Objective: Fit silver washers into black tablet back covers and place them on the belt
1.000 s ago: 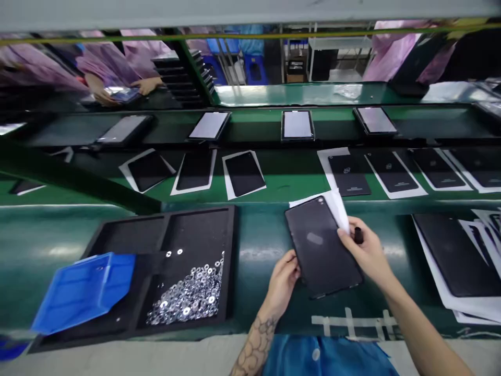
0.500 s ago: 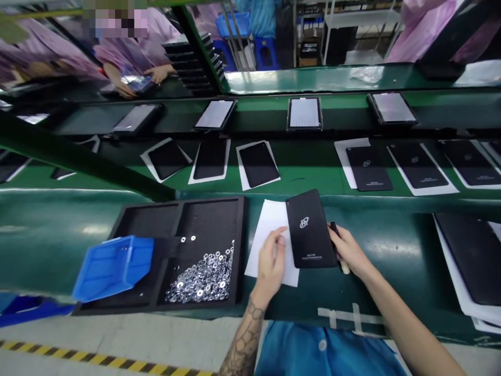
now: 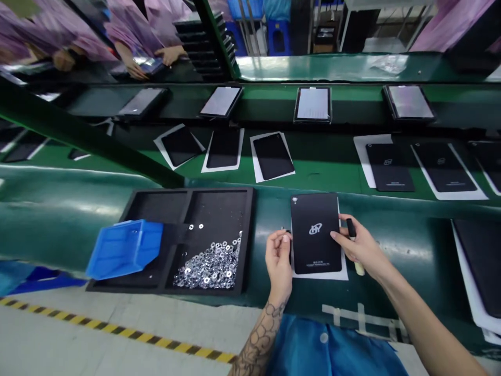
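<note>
Black tablet back panel (image 3: pixel 315 233) is lying flat on a white paper sheet (image 3: pixel 344 272) near the middle of the green bench belt (image 3: pixel 395 209), with its pale logo facing up and its long sides running near to far. The person's left hand (image 3: pixel 278 266) is rising just beside the panel's left edge, its thumb and fingertips (image 3: pixel 285 238) pinching narrowly around a small dark piece (image 3: pixel 288 231) that is too small to identify. The right hand (image 3: pixel 362 248) is reaching in from the right, its fingers spread wide and an index fingertip (image 3: pixel 333 235) touching the panel near its right edge. A black-capped pen-like tool (image 3: pixel 351 228) is sitting in that hand, its pale lower end showing below the palm.

Left of the panel, a black foam tray (image 3: pixel 219 209) is holding a heap of steel washers (image 3: pixel 209 266) in its near right compartment, and a blue plastic bin (image 3: pixel 125 249) is lying tilted across the tray's left side. Farther along, more black panels on white sheets (image 3: pixel 272 155) are lying in a row, while tablets with lit screens (image 3: pixel 313 103) are sitting on a far shelf. At far left, a co-worker's hands (image 3: pixel 168 55) are working over another tablet (image 3: pixel 146 63).
</note>
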`<state>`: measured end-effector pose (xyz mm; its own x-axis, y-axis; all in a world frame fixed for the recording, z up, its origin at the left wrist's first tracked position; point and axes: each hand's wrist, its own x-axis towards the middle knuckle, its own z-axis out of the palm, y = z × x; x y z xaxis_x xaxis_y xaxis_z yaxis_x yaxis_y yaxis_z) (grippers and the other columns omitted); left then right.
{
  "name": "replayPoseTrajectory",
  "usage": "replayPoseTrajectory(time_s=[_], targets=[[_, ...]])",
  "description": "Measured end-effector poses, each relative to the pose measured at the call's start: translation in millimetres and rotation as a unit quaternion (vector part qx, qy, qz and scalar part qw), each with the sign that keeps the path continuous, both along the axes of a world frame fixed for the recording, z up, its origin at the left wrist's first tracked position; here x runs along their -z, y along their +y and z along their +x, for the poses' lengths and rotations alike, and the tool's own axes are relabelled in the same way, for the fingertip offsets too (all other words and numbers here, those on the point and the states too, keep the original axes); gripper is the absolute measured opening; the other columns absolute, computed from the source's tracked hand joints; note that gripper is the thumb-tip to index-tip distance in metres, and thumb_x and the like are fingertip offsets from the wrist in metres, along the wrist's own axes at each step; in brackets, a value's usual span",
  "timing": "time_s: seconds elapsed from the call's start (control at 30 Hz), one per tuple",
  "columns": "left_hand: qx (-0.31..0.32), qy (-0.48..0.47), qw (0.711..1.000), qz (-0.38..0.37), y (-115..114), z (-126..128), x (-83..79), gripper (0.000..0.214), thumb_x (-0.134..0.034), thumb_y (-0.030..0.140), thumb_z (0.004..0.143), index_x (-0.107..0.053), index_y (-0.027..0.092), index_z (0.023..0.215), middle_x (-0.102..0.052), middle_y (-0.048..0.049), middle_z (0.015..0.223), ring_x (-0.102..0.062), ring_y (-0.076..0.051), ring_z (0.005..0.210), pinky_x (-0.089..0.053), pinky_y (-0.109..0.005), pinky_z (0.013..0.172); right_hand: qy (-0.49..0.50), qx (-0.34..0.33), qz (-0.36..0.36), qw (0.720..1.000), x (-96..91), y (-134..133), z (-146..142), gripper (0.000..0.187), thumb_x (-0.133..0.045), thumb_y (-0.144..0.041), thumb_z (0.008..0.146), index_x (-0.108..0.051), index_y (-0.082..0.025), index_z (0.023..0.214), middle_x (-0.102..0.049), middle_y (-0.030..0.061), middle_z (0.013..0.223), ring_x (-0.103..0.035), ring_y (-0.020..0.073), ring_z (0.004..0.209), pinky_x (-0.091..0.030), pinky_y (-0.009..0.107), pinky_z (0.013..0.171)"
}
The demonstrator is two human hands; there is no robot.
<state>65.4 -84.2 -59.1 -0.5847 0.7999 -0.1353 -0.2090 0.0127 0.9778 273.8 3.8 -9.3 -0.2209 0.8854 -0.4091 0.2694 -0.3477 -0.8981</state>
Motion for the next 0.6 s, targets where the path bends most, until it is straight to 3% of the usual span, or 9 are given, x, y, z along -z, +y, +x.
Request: replayPoseTrajectory(time_s=[0.1,0.17,0.23,0.3,0.37,0.47,0.53,0.6], targets=[[0.008,0.036,0.999,-0.015,-3,-17,-7.8,0.029,-0.072,0.046,0.107,-0.064,0.021,0.120,-0.081,-0.0096,0.115,-0.078,-0.020,0.101,-0.059,-0.037,0.104,-0.194,-0.102,0.109,0.970,0.2,-11,7,0.058,-0.069,-0.056,0.098,-0.059,-0.025,0.147,-0.075,0.0110,0.107,-0.072,0.0277,0.078,-0.051,0.032,0.060],[0.046,0.082,0.995,-0.021,-2,-34,-14.6,0.024,-0.070,0.044,0.108,-0.065,0.021,0.114,-0.083,-0.0110,0.116,-0.080,-0.023,0.105,-0.060,-0.040,0.105,-0.302,-0.157,0.148,0.929,-3.0,-18,11,0.060,-0.062,-0.054,0.103,-0.054,-0.025,0.156,-0.077,0.0142,0.114,-0.076,0.0348,0.091,-0.052,0.036,0.065],[0.114,0.132,0.984,-0.022,7,-49,-21.8,0.019,-0.069,0.040,0.108,-0.068,0.021,0.108,-0.083,-0.0116,0.117,-0.079,-0.025,0.110,-0.060,-0.041,0.104,-0.349,-0.180,0.158,0.906,-8.3,-21,16,0.061,-0.056,-0.054,0.107,-0.050,-0.023,0.160,-0.078,0.0148,0.113,-0.076,0.0355,0.088,-0.049,0.035,0.062],[0.175,0.206,0.962,-0.021,26,-63,-28.1,0.016,-0.070,0.036,0.105,-0.074,0.021,0.101,-0.082,-0.0108,0.115,-0.078,-0.025,0.108,-0.061,-0.039,0.099,-0.337,-0.174,0.159,0.912,-12.9,-17,19,0.057,-0.055,-0.057,0.108,-0.056,-0.023,0.154,-0.077,0.0133,0.107,-0.074,0.0321,0.082,-0.046,0.033,0.059],[0.220,0.278,0.934,-0.032,54,-74,-32.7,0.013,-0.073,0.033,0.101,-0.079,0.022,0.098,-0.082,-0.0084,0.108,-0.076,-0.023,0.097,-0.060,-0.037,0.091,-0.260,-0.146,0.142,0.944,-13.7,-3,19,0.052,-0.060,-0.061,0.106,-0.065,-0.023,0.141,-0.074,0.0100,0.099,-0.068,0.0258,0.075,-0.043,0.031,0.057],[0.299,0.313,0.898,-0.083,97,-85,-37.1,0.008,-0.078,0.028,0.095,-0.081,0.022,0.100,-0.082,-0.0046,0.095,-0.074,-0.019,0.082,-0.059,-0.033,0.081,-0.007,-0.075,0.038,0.996,-5.4,28,16,0.051,-0.070,-0.065,0.100,-0.070,-0.022,0.128,-0.062,0.0019,0.083,-0.045,0.0133,0.054,-0.032,0.027,0.047],[0.349,0.321,0.872,-0.118,120,-89,-39.3,0.007,-0.081,0.024,0.091,-0.079,0.021,0.097,-0.081,-0.0035,0.089,-0.073,-0.018,0.078,-0.058,-0.031,0.077,0.180,-0.013,-0.035,0.983,3.6,49,13,0.051,-0.074,-0.066,0.095,-0.070,-0.022,0.122,-0.051,-0.0033,0.077,-0.025,0.0091,0.049,-0.019,0.025,0.042],[0.385,0.340,0.847,-0.138,135,-91,-41.8,0.005,-0.083,0.021,0.087,-0.078,0.020,0.088,-0.080,-0.0029,0.083,-0.071,-0.017,0.074,-0.057,-0.029,0.074,0.293,0.039,-0.067,0.953,11.7,63,10,0.048,-0.077,-0.065,0.091,-0.070,-0.024,0.115,-0.044,-0.0059,0.075,-0.014,0.0085,0.049,-0.009,0.024,0.040]])
